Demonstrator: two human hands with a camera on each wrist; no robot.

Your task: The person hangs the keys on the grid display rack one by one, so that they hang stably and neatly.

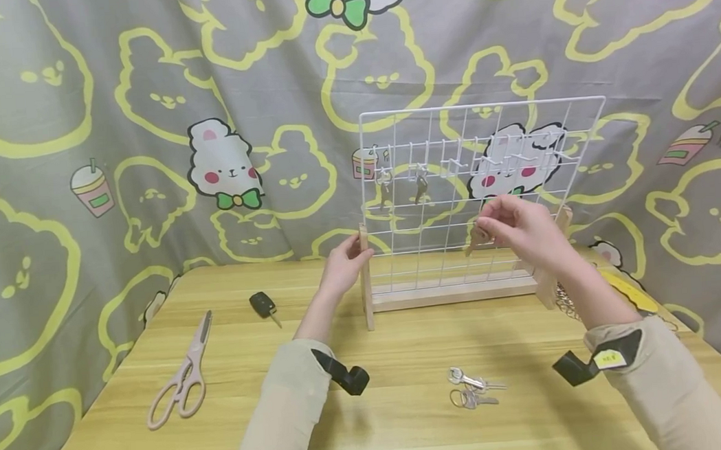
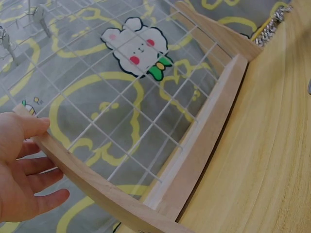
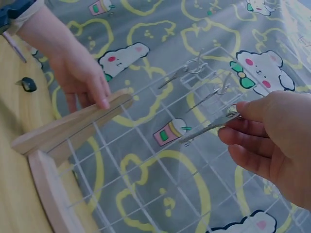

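Hands at the wire rack (image 1: pixel 485 197)
My left hand (image 1: pixel 345 262) rests relaxed fingers on its wooden post; my raised right hand (image 1: pixel 522 227) pinches a key (image 1: pixel 476 238).

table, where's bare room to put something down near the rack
Bare table lies between the scissors and the loose keys, and left of the rack around the car key. It is crowded at the rack's right foot, where yellow items lie, and where the right hand pinches a key.
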